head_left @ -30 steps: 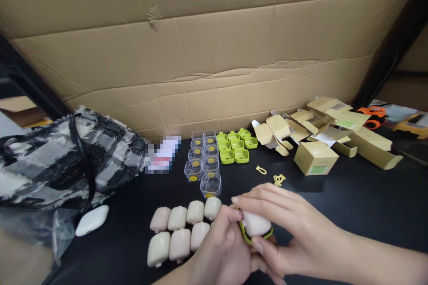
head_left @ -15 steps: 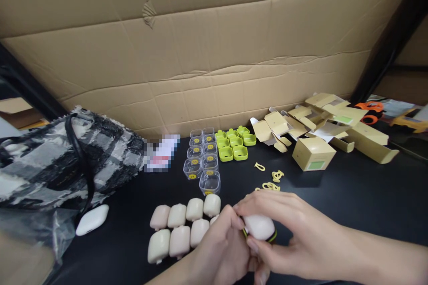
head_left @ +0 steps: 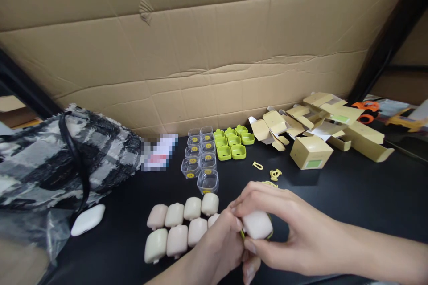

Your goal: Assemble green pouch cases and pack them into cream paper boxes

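Note:
A small pale pinkish rounded case (head_left: 258,225) is held between my two hands, low and right of the middle. A green edge (head_left: 242,234) shows along its left side, partly covered by fingers. My right hand (head_left: 294,227) curls over it, thumb in front and fingers behind. My left hand (head_left: 222,236) is closed against its left end; its grip is mostly hidden. Beside my left hand, two rows of similar cream and pinkish cases (head_left: 177,240) lie on the black table. Just behind my right fingers are several pale yellow loops (head_left: 276,174).
Clear plastic cups (head_left: 207,181) with yellow stickers and lime-green holders (head_left: 238,152) stand in rows behind. Opened cartons (head_left: 366,138) and a closed small box (head_left: 311,153) are at right. A checked bag (head_left: 110,160) and a white rounded object (head_left: 88,220) occupy the left.
The case has turned slightly between my hands, showing more of its pale face and less of the green edge. Both hands stay on it. The whole view has shifted a little.

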{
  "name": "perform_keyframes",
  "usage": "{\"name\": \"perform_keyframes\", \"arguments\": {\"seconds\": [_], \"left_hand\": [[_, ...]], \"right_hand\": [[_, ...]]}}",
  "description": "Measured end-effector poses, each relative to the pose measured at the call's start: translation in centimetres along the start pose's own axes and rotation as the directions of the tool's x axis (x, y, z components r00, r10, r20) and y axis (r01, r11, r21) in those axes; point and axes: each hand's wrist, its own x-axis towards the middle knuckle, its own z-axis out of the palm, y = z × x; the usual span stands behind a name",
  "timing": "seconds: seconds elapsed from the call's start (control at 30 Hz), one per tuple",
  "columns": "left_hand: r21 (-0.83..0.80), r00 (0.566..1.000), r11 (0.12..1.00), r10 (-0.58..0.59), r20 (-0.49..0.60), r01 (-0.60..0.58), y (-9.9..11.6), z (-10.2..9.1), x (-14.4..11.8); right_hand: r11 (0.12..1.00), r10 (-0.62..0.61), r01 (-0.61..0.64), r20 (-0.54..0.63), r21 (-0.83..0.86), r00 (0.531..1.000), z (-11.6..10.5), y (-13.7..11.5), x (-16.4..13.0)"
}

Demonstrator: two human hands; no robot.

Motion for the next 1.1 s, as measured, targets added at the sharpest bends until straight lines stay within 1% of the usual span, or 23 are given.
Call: {"name": "perform_keyframes", "arguments": {"seconds": [0.13,0.27,0.37,0.47,0.57,0.6,0.67,0.73,0.77,0.8,0.83,0.87,0.9,0.93,0.97,1.0,1.03,1.07,1.1], "left_hand": [[0.019,1.0,1.0,0.017,0.002,-0.017,0.5,0.1,-0.1],[0.007,0.998,1.0,0.01,-0.06,-0.01,1.6,0.7,-0.4],[0.033,0.994,0.999,0.041,-0.097,-0.038,2.2,0.8,-0.6],[0.106,0.991,0.993,0.064,-0.121,-0.052,2.2,0.5,-0.6],[0.175,0.986,0.983,0.076,-0.147,-0.049,2.0,0.3,-0.5],[0.198,0.988,0.979,0.068,-0.141,-0.039,2.1,0.3,-0.5],[0.263,0.995,0.965,0.027,-0.091,-0.003,2.7,0.4,-0.7],[0.382,0.998,0.924,0.013,-0.065,0.013,3.8,0.5,-1.1],[0.476,0.996,0.88,0.039,-0.085,0.006,4.5,0.4,-1.4],[0.59,0.99,0.807,0.08,-0.118,0.005,5.3,0.2,-1.8],[0.715,0.977,0.699,0.144,-0.158,0.013,6.1,-0.2,-2.1],[0.843,0.954,0.537,0.237,-0.183,0.028,6.9,-0.7,-2.3],[0.936,0.929,0.346,0.323,-0.18,0.06,7.6,-1.3,-2.5],[0.983,0.909,0.16,0.392,-0.144,0.086,8.3,-2.1,-2.7],[0.993,0.892,0.008,0.44,-0.106,0.114,8.8,-2.9,-2.8],[0.983,0.887,-0.096,0.451,-0.096,0.156,9.2,-3.8,-2.9],[0.972,0.897,-0.154,0.431,-0.096,0.178,9.5,-4.6,-3.0],[0.967,0.911,-0.174,0.399,-0.102,0.185,9.7,-5.3,-3.1],[0.967,0.926,-0.177,0.361,-0.112,0.186,9.7,-5.9,-3.1]], "right_hand": [[0.999,0.025,-0.025,0.004,0.027,1.0,-0.1,0.0,0.0],[0.997,0.039,-0.039,-0.01,0.072,0.999,-0.7,0.8,-0.3],[0.997,0.029,-0.028,-0.012,0.069,1.0,-1.5,1.4,-0.5],[1.0,0.018,-0.017,-0.028,0.024,0.999,-2.1,1.8,-0.5],[0.995,0.054,-0.052,-0.025,0.086,0.998,-1.9,2.1,-0.6],[0.99,0.072,-0.068,-0.027,0.123,0.997,-1.7,2.2,-0.7],[0.979,0.087,-0.077,-0.049,0.187,0.995,-1.4,2.3,-0.8],[0.969,0.069,-0.04,-0.112,0.244,0.991,-1.4,2.5,-0.8],[0.96,0.06,-0.015,-0.153,0.28,0.986,-1.6,2.6,-0.7],[0.947,0.065,0.002,-0.197,0.32,0.978,-1.8,2.7,-0.6],[0.933,0.083,0.012,-0.246,0.361,0.966,-2.2,2.8,-0.4],[0.917,0.12,0.01,-0.3,0.399,0.946,-2.6,2.9,-0.3],[0.903,0.168,-0.001,-0.35,0.43,0.922,-3.1,3.2,-0.1],[0.891,0.219,-0.016,-0.399,0.453,0.89,-3.5,3.4,0.1],[0.882,0.264,-0.028,-0.444,0.47,0.856,-3.8,3.7,0.2],[0.876,0.296,-0.035,-0.478,0.481,0.827,-4.1,3.9,0.3],[0.872,0.317,-0.039,-0.502,0.488,0.805,-4.3,4.1,0.4],[0.872,0.328,-0.045,-0.514,0.488,0.792,-4.3,4.3,0.4],[0.874,0.332,-0.049,-0.521,0.484,0.786,-4.3,4.4,0.4]]}}
